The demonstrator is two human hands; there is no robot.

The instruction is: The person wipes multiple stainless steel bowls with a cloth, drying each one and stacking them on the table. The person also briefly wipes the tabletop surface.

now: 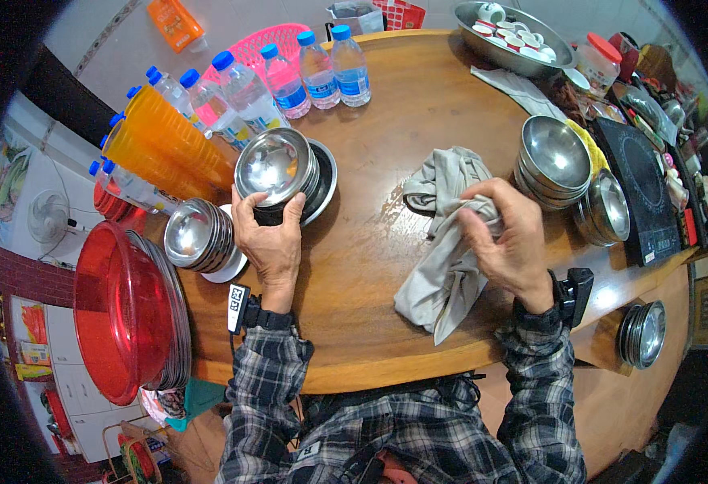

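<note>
My left hand point(272, 236) grips the near rim of the top steel bowl point(274, 163) in a small stack, which stands in a dark, silver-rimmed dish point(326, 193). Between the thumb and fingers of my right hand point(508, 239) is a bunched part of a light grey cloth point(444, 284), whose rest lies crumpled on the wooden table point(354, 302). Left of my left hand, a tilted stack of steel bowls point(190, 233) rests on a white dish point(227, 269). Beyond my right hand stand a taller stack of steel bowls point(556, 151) and another tilted stack point(608, 209).
Water bottles point(351, 72), orange stacked cups point(160, 142) and a pink basket point(269, 37) line the far left. A red basin point(121, 314) stands at left. A metal basin of small cups point(481, 51) is at the far right, an induction cooker point(638, 181) at right, more bowls point(647, 336) lower right.
</note>
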